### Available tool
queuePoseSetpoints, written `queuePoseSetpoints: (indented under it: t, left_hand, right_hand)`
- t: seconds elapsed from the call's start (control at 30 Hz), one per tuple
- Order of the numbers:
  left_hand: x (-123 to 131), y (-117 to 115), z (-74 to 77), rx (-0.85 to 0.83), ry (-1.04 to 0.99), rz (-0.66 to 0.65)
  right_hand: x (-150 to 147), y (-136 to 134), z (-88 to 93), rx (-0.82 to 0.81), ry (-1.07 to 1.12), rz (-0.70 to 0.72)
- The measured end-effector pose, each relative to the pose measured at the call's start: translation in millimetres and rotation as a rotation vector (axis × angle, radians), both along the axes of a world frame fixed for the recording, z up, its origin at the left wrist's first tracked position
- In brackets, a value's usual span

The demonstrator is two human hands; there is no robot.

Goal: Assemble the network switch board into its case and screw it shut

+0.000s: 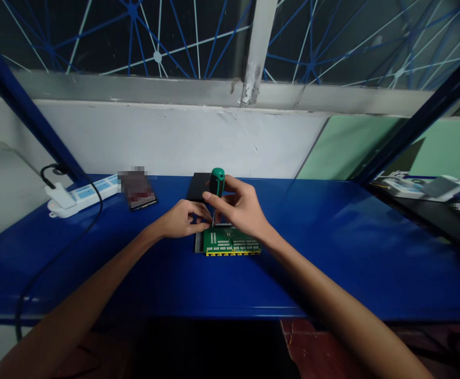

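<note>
A green circuit board (226, 239) with yellow connectors along its front edge lies mid-table, partly over a dark flat plate (198, 243). My right hand (240, 205) is closed around a screwdriver (217, 180) with a green and black handle. It stands upright, its thin shaft pointing down at the board's back left corner. Close to the shaft's lower end, my left hand (184, 218) has its thumb and fingers pinched together; whether anything small is between them is hidden. Behind both hands sits a black flat box (199, 186), partly covered by my right hand.
On the left lie a white power strip (91, 196) with a plugged-in black cable (61, 252) and a dark flat object (138, 189), partly blurred out. Blue frame posts (415, 121) rise at both sides. White devices (431, 187) lie at the far right.
</note>
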State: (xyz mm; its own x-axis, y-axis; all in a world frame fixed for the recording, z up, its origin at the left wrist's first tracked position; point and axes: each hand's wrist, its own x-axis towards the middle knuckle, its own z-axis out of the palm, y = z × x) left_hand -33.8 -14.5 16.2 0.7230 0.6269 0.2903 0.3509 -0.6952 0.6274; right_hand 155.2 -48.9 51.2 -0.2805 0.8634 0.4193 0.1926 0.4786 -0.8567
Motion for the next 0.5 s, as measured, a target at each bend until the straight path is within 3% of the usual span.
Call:
queuePoseSetpoints:
  t: [0.23,0.5]
  left_hand:
    - [0.3,-1.2,3.8,0.015,0.033,-0.006]
    - [3.4,0.7,-3.0,-0.024,-0.011,0.063]
  right_hand:
    - [2.6,-0.7,4.9,-0.006,0.008,-0.025]
    - [3.7,0.1,7.3,0.019,0.087,-0.034]
